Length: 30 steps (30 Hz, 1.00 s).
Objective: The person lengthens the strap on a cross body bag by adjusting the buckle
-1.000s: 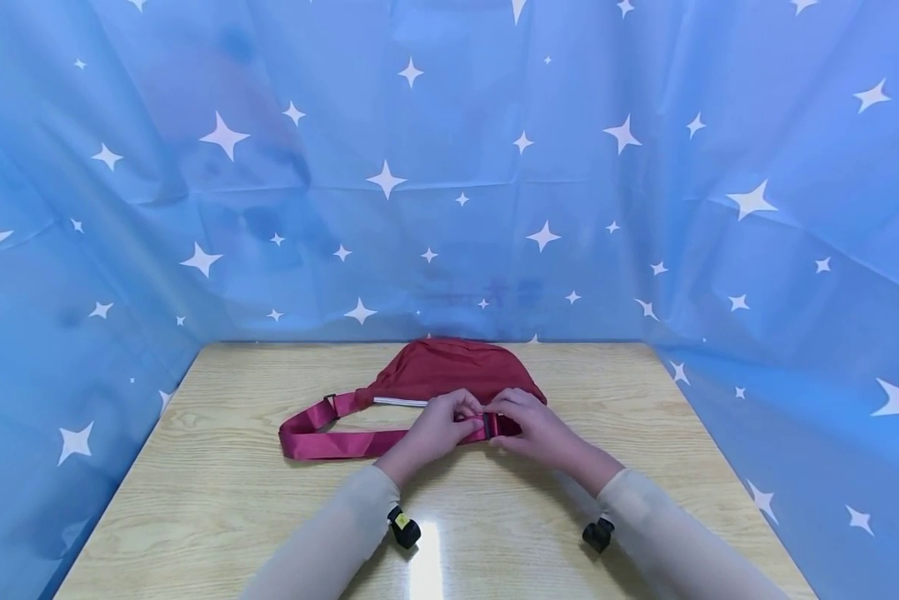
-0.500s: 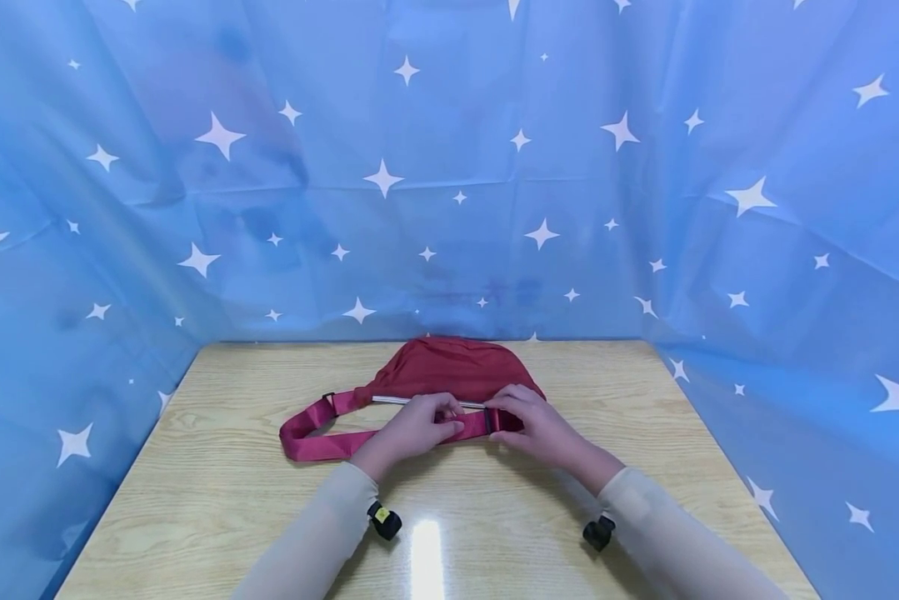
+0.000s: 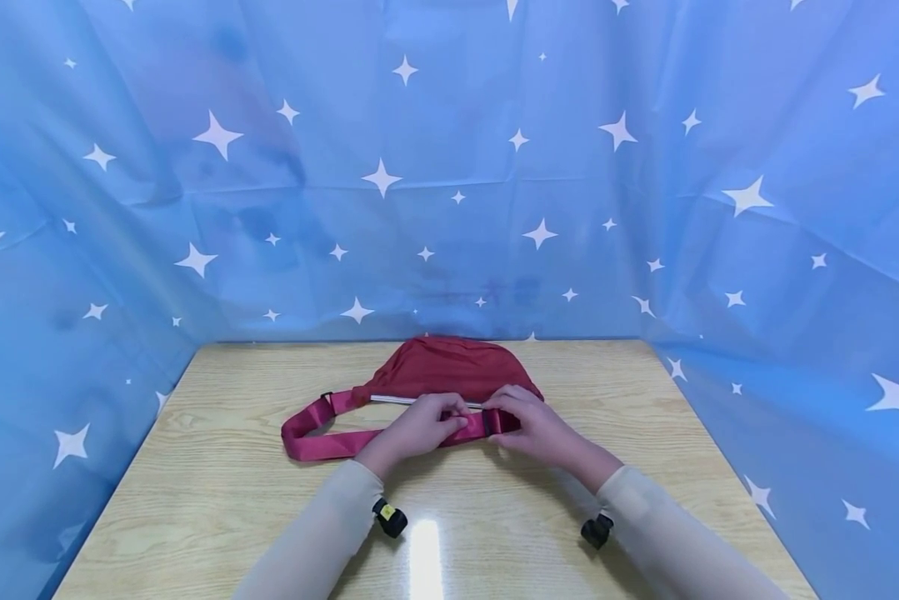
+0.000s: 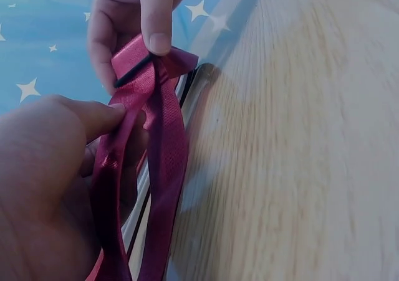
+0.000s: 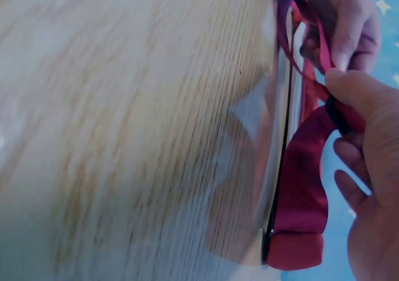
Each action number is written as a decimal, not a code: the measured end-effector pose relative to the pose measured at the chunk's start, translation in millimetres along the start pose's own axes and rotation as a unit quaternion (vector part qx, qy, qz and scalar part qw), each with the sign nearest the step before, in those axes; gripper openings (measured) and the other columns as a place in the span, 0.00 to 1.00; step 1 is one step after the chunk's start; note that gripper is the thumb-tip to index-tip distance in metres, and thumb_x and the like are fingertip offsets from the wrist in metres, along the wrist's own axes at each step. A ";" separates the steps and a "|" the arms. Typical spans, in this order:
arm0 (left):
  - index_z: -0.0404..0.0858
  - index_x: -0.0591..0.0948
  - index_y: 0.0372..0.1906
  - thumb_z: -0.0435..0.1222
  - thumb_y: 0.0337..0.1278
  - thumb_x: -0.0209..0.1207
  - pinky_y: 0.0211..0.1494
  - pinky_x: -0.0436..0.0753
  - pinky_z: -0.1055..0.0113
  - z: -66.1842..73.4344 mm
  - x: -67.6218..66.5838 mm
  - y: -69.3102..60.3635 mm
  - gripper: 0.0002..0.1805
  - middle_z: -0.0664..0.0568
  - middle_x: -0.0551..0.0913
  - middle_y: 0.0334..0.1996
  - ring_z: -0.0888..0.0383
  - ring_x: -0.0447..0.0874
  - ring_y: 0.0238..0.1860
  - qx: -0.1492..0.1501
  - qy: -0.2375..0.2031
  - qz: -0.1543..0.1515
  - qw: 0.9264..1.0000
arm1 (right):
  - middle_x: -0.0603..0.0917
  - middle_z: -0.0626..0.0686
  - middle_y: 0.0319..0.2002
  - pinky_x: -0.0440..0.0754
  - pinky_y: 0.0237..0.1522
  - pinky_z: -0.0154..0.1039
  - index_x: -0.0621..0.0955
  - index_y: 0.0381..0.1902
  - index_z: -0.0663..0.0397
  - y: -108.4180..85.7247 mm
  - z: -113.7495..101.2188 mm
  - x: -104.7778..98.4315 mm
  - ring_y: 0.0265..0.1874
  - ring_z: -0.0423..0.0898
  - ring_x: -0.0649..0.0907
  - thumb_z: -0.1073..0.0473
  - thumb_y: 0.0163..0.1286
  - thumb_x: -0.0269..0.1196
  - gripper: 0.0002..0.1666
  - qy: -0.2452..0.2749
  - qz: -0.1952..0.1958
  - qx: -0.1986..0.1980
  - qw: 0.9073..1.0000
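A dark red waist bag (image 3: 452, 367) lies near the table's back edge, its magenta strap (image 3: 329, 447) looping out to the left and along its front. My left hand (image 3: 419, 423) pinches the strap between thumb and fingers, left of a black slider buckle (image 4: 134, 74). Just right of it, my right hand (image 3: 533, 427) pinches the strap at that buckle, thumb pressing on the webbing in the left wrist view. Two layers of strap (image 4: 167, 150) hang between the hands there. Part of the buckle is hidden by the right fingers in the right wrist view.
A second black slider (image 3: 328, 403) sits on the strap's left side. A pale zip strip (image 3: 391, 400) runs along the bag's front edge. Beneath everything is a wood-grain table (image 3: 217, 517). A blue star-patterned curtain (image 3: 449, 183) stands behind and at both sides.
My left hand has slid left along the strap, away from the buckle, then come back slightly right. More strap shows between the hands. My right hand has stayed at the buckle.
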State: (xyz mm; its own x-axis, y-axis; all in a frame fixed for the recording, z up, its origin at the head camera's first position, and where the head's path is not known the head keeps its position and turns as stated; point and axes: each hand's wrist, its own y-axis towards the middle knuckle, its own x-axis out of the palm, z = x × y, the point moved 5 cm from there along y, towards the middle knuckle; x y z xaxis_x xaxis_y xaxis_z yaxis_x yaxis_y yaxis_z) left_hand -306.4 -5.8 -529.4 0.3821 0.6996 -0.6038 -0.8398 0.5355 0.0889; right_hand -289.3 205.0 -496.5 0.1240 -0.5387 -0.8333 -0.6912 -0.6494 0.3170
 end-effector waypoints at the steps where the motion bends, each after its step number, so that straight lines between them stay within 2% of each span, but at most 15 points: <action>1: 0.52 0.86 0.48 0.39 0.82 0.65 0.49 0.81 0.63 1.3 0.9 0.9 0.03 0.63 0.85 0.38 0.61 0.80 0.40 0.000 0.000 -0.001 1.000 | 0.85 0.47 0.57 0.84 0.61 0.51 0.87 0.61 0.54 0.2 -0.5 0.4 0.58 0.47 0.82 0.59 0.63 0.85 0.29 -0.001 0.002 -0.004 1.000; 4: 0.53 0.86 0.48 0.39 0.82 0.65 0.50 0.81 0.64 4.5 3.8 3.5 0.03 0.63 0.85 0.39 0.63 0.80 0.41 -0.005 -0.004 -0.004 1.000 | 0.86 0.47 0.57 0.85 0.60 0.50 0.87 0.61 0.53 1.7 -2.2 2.1 0.58 0.47 0.82 0.58 0.63 0.85 0.30 -0.001 0.003 -0.012 1.000; 11: 0.51 0.86 0.50 0.39 0.82 0.65 0.48 0.82 0.63 9.0 2.8 3.9 0.02 0.62 0.85 0.39 0.62 0.81 0.40 -0.009 -0.003 0.002 1.000 | 0.86 0.45 0.56 0.84 0.59 0.50 0.88 0.62 0.50 2.7 -2.7 2.7 0.57 0.45 0.82 0.58 0.62 0.85 0.30 0.008 0.006 0.011 1.000; 14: 0.51 0.86 0.50 0.41 0.81 0.66 0.50 0.83 0.63 7.2 -2.6 -0.1 0.02 0.64 0.85 0.39 0.63 0.82 0.40 -0.015 0.021 0.011 1.000 | 0.85 0.45 0.56 0.85 0.59 0.50 0.88 0.62 0.50 1.5 -2.0 1.6 0.57 0.45 0.82 0.59 0.63 0.85 0.31 0.009 0.008 0.015 1.000; 17: 0.51 0.86 0.48 0.43 0.81 0.66 0.48 0.84 0.62 4.7 -7.7 -5.5 0.02 0.64 0.85 0.35 0.63 0.83 0.36 -0.019 0.056 0.012 0.998 | 0.85 0.45 0.57 0.85 0.60 0.50 0.88 0.63 0.51 0.2 -0.6 -0.3 0.58 0.45 0.81 0.59 0.64 0.85 0.31 0.011 0.011 0.019 1.000; 22: 0.52 0.85 0.44 0.43 0.81 0.66 0.46 0.82 0.64 2.0 -9.0 -10.0 0.03 0.64 0.83 0.32 0.63 0.81 0.33 -0.006 0.094 0.004 0.996 | 0.85 0.46 0.57 0.86 0.58 0.49 0.87 0.63 0.54 -0.5 -0.1 -2.0 0.57 0.45 0.81 0.60 0.63 0.85 0.31 0.014 0.018 0.011 1.000; 30: 0.50 0.84 0.42 0.39 0.82 0.65 0.44 0.80 0.64 7.2 -5.1 -6.7 0.05 0.61 0.81 0.30 0.62 0.78 0.33 0.015 0.058 -0.002 0.998 | 0.85 0.45 0.57 0.86 0.56 0.48 0.87 0.62 0.51 2.7 -1.9 1.0 0.57 0.45 0.82 0.61 0.61 0.86 0.32 0.021 0.025 -0.005 0.999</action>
State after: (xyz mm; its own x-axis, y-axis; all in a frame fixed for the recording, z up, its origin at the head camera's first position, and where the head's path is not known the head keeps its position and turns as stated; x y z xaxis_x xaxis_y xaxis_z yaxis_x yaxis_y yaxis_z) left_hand -300.0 -9.6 -521.2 0.3365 0.6398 -0.6910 -0.8264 0.5524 0.1090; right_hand -289.7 201.7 -495.7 0.1194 -0.5925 -0.7967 -0.6900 -0.6264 0.3625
